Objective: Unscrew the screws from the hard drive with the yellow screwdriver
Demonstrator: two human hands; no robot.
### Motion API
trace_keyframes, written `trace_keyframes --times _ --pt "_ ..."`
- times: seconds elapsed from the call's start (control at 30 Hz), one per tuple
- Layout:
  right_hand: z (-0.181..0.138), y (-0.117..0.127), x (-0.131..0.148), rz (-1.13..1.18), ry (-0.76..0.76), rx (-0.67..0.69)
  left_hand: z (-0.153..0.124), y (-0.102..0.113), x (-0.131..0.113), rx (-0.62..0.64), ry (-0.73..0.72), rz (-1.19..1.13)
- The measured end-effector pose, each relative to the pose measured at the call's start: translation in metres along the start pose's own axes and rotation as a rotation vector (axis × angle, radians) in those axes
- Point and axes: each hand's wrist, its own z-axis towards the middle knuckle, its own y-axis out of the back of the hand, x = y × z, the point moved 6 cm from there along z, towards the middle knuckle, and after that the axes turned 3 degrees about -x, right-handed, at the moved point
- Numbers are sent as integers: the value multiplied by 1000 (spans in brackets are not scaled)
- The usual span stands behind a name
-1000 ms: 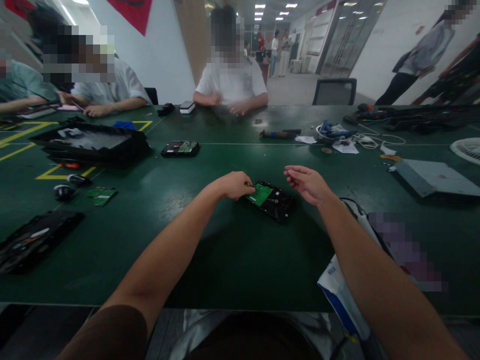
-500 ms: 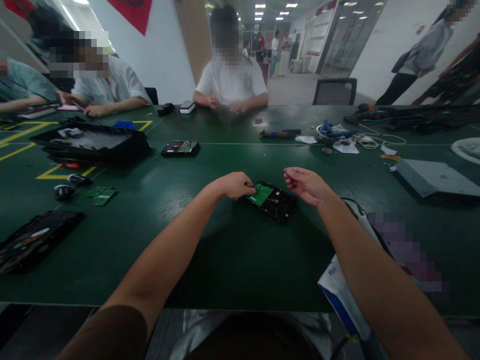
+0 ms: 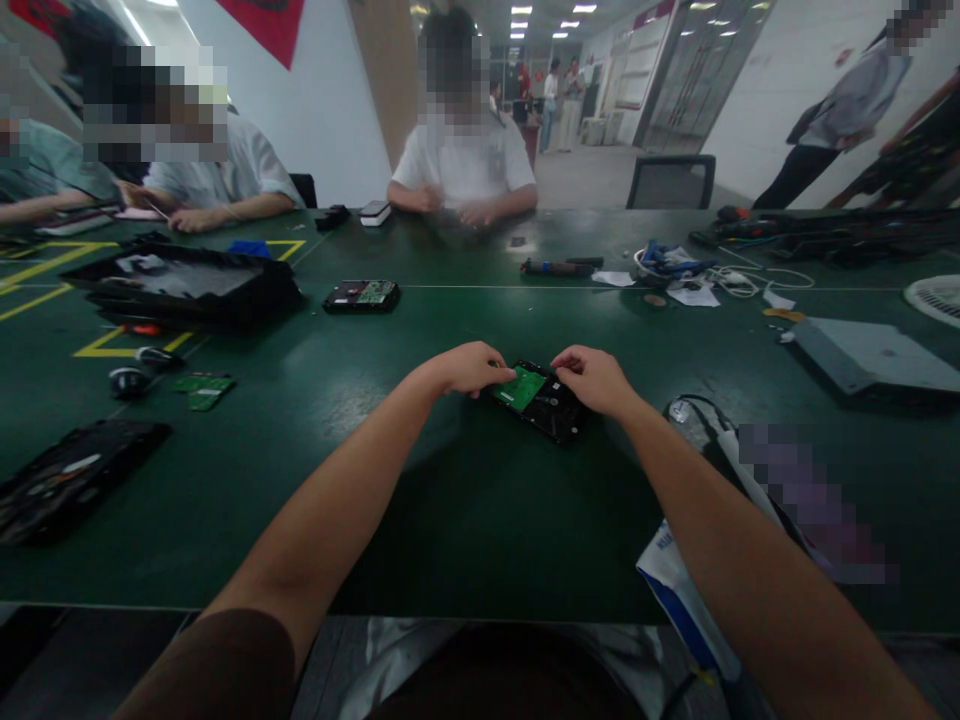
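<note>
A black hard drive (image 3: 553, 408) lies at a slant on the table in front of me, its green circuit board (image 3: 520, 388) facing up. My left hand (image 3: 474, 368) is closed on the drive's far left end, the thumb lying on top near the board. At the far right edge of the drive, my right hand (image 3: 594, 380) has its thumb and fingertips pinched together just over the casing. Whatever those fingertips hold, if anything, is too small to make out.
Another hard drive (image 3: 361, 296) lies farther back. On the left are a black tray (image 3: 180, 280), loose green circuit boards (image 3: 204, 390) and a dark drive-like unit (image 3: 75, 475). A grey metal box (image 3: 877, 355) stands right. A white-and-blue bag (image 3: 686, 580) lies under my right forearm. People sit opposite.
My right hand has moved left and turned palm down, from beside the hard drive onto its right edge. My left hand and the drive have hardly moved.
</note>
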Motion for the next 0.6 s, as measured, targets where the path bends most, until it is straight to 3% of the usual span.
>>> trace_keyframes --times 0.13,0.33,0.6 --pt "0 2 -1 -36 -9 21 1 -1 0 -4 10 -30" --pt "0 7 3 37 17 -63 3 -4 2 -20 17 -61" --pt "-3 10 16 113 72 -82 3 -23 -13 102 -34 -186"
